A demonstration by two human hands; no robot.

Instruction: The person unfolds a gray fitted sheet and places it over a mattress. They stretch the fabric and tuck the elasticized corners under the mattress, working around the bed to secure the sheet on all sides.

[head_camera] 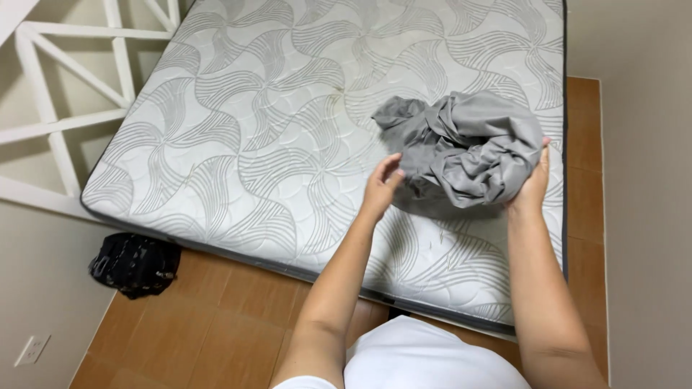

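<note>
A crumpled grey sheet (465, 148) is bunched up above the right part of a bare white mattress (274, 137) with a grey swirl pattern. My right hand (535, 181) grips the bundle from its right side. My left hand (380, 186) touches its left edge with the fingers spread and slightly bent. Both forearms reach out from the bottom of the view over the mattress's near edge.
The mattress lies on a brown wooden platform (216, 310). A black bag (133, 263) sits on the platform's left corner by the wall. A white lattice railing (65, 94) stands at the far left. A wall outlet (32, 349) is at bottom left.
</note>
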